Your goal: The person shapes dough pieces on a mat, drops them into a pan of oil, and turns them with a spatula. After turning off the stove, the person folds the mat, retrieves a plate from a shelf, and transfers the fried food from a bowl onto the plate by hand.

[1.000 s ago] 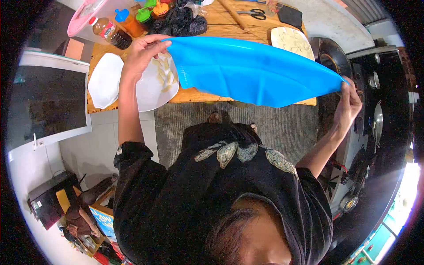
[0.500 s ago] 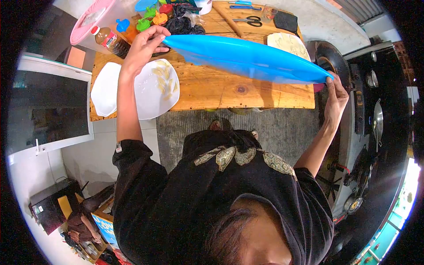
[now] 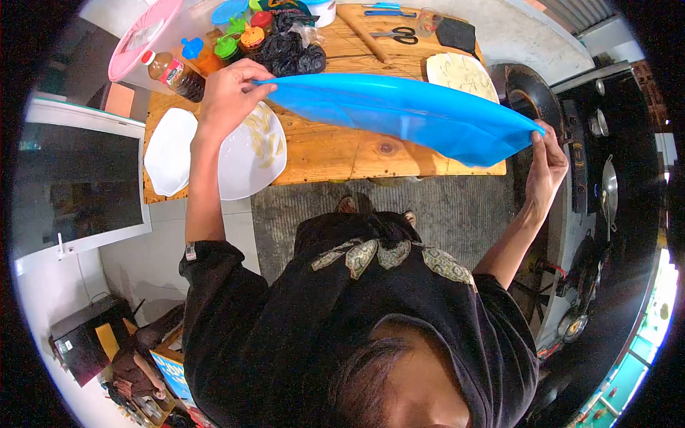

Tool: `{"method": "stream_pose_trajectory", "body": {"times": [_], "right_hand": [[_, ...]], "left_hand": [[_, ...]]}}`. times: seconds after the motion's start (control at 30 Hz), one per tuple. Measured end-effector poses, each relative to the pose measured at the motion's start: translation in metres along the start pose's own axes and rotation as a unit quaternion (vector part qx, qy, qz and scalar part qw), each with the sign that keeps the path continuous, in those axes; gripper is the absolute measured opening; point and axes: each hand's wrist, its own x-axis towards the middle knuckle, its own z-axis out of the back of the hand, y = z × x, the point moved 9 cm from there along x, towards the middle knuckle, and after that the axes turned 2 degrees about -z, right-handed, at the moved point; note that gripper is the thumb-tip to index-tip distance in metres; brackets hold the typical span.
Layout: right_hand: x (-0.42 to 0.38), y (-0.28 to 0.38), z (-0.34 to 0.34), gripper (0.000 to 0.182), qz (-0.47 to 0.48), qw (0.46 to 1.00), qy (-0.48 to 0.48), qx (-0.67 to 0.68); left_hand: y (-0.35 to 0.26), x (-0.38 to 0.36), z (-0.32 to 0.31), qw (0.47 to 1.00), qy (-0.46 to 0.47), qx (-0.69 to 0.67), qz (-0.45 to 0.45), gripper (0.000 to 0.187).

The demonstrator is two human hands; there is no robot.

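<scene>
A blue sheet (image 3: 407, 110) is stretched in the air above the wooden table (image 3: 321, 153), held by a corner at each end. My left hand (image 3: 232, 96) pinches its left corner, above a white plate (image 3: 235, 167) with pale strips on it. At the right end, my right hand (image 3: 548, 160) grips the other corner between thumb and fingers, just past the table's right edge. The sheet's lower edge sags between the hands and hides part of the table. Behind it, a plate with a pale flat piece (image 3: 464, 75) is partly covered.
A white dish (image 3: 170, 153) lies at the left. Bottles (image 3: 175, 75), a black plastic bag (image 3: 285, 53), a rolling pin (image 3: 362, 32), scissors (image 3: 405, 36) and a black cloth (image 3: 457, 36) are along the back. A wok (image 3: 531, 93) stands right. Another person (image 3: 135, 367) is at lower left.
Both hands have come slightly lower in view. The blue sheet has lowered too, and its right part now hangs further down.
</scene>
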Motion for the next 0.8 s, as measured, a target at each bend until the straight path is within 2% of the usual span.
{"method": "stream_pose_trajectory", "body": {"times": [0.13,0.23,0.27,0.37,0.43,0.47,0.5,0.57,0.6,0.63,0.67,0.7,0.73,0.77,0.8], "right_hand": [[-0.005,0.002,0.009,0.013,0.021,1.000,-0.002,0.017],[-0.008,0.005,0.019,0.010,0.046,0.997,-0.005,0.062],[-0.008,0.008,0.024,0.011,0.063,0.993,-0.021,0.098],[0.000,-0.002,0.032,0.015,0.040,0.982,-0.026,0.182],[0.019,-0.010,0.008,0.021,-0.024,0.997,-0.020,0.076],[0.033,-0.034,-0.006,0.017,-0.083,0.995,0.002,0.058],[0.041,-0.048,-0.027,0.014,-0.102,0.991,0.022,0.081],[0.061,-0.084,-0.054,0.011,-0.061,0.996,0.016,0.069],[0.066,-0.103,-0.058,0.014,-0.044,0.999,-0.017,0.019],[0.068,-0.111,-0.062,0.019,0.016,0.997,-0.061,-0.052],[0.064,-0.110,-0.073,0.025,0.037,0.994,-0.089,-0.051],[0.055,-0.096,-0.094,0.027,0.049,0.993,-0.100,-0.043],[0.040,-0.078,-0.117,0.031,0.057,0.992,-0.110,-0.036],[0.027,-0.067,-0.145,0.035,0.027,0.998,-0.052,-0.005],[0.013,-0.064,-0.171,0.031,0.027,0.999,-0.015,0.020]], "left_hand": [[-0.026,-0.015,0.017,0.998,-0.026,0.051,0.000,0.015],[-0.052,-0.023,0.028,0.992,0.015,0.127,0.010,0.013],[-0.062,-0.024,0.033,0.981,0.038,0.186,-0.045,0.013],[-0.034,-0.027,0.047,0.994,0.075,-0.070,-0.031,0.014],[-0.010,-0.007,0.036,0.984,0.115,-0.136,0.014,0.015],[0.013,0.006,0.022,0.975,0.118,-0.178,0.054,0.015],[0.032,0.011,0.007,0.963,0.121,-0.220,0.095,0.016],[0.050,0.014,-0.015,0.938,0.060,-0.287,0.184,0.018],[0.081,0.020,-0.034,0.910,0.122,-0.346,0.194,0.015],[0.086,0.021,-0.045,0.909,0.105,-0.358,0.186,0.015],[0.071,0.013,-0.050,0.897,-0.004,-0.367,0.244,0.016],[0.064,0.009,-0.071,0.883,0.053,-0.389,0.256,0.019],[0.060,0.007,-0.095,0.874,0.054,-0.414,0.249,0.022],[0.039,0.002,-0.114,0.873,0.053,-0.420,0.244,0.027],[0.033,0.004,-0.148,0.864,0.133,-0.442,0.202,0.029]]}}
